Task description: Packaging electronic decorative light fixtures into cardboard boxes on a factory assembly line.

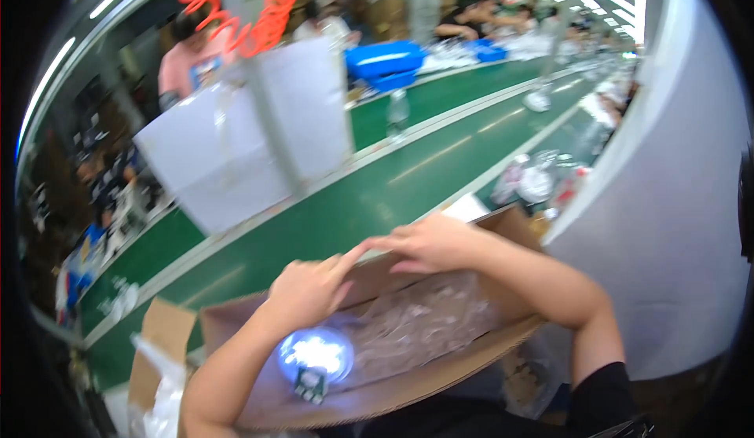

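Observation:
My left hand [308,290] and my right hand [430,243] meet at the fingertips above the far wall of a long open cardboard box [448,369]. On my left hand the index finger stretches toward the right one, with the thumb apart. My right hand points its fingers left, its thumb held below them. Neither hand shows anything in its grasp. Inside the box, under my left wrist, a round lamp [314,351] glows bright white, with a small green-and-white piece [311,385] at its near edge. Crumpled clear plastic bags [420,324] fill the box's middle and right.
Beyond the box runs a green conveyor belt [353,218]. White boards [236,139] and red coiled hoses [263,25] stand across it. Blue bins [385,62] sit farther back. Bagged items [538,179] lie at right, beside a white curtain-like sheet [667,226]. Other people work beyond.

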Demonstrator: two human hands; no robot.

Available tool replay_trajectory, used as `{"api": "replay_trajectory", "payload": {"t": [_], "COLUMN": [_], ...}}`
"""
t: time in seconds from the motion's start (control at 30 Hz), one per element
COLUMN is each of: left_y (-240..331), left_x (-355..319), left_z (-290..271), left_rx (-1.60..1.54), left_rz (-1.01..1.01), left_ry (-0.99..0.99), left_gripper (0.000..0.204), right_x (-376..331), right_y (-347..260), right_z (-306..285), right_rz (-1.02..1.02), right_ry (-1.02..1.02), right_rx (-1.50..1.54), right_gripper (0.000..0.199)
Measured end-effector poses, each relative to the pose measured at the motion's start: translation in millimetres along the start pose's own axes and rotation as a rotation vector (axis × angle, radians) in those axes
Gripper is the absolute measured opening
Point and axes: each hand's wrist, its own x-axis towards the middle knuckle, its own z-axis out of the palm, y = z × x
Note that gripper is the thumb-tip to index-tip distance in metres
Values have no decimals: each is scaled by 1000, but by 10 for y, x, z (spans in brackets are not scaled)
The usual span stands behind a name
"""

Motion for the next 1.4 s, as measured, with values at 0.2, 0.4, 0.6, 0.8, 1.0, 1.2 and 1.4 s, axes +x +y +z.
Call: {"api": "replay_trajectory", "payload": {"t": [0.2, 0.4, 0.6, 0.8, 1.0, 1.2, 1.4], "left_y": [29, 82, 82, 66, 35, 64, 63], "left_x": [-57, -27, -25, 31, -2, 46, 40], "left_z": [-99, -67, -59, -51, -14, -41, -84], "left_rx": [-11, 0, -15, -55, -67, -111, -203], "left_rz": [-89, -51, -73, -88, -40, -98, -160], "left_ry": [-71, -18, -7, 54, 111, 19, -3], "left_gripper": [64, 63, 61, 53, 57, 55, 57], "right_x": [85, 7, 18, 37, 55, 9, 39], "right_y": [-100, -67, -55, -27, -42, -30, -8], "right_z": [-161, -98, -123, -177, -125, -126, -97], "right_rz": [27, 4, -13, 23, 8, 39, 2], "right_ry": [-109, -70, -17, -126, -125, -135, -85], "right_rx": [46, 2, 11, 38, 56, 46, 34], "right_gripper": [63, 57, 57, 58, 58, 59, 59]}}
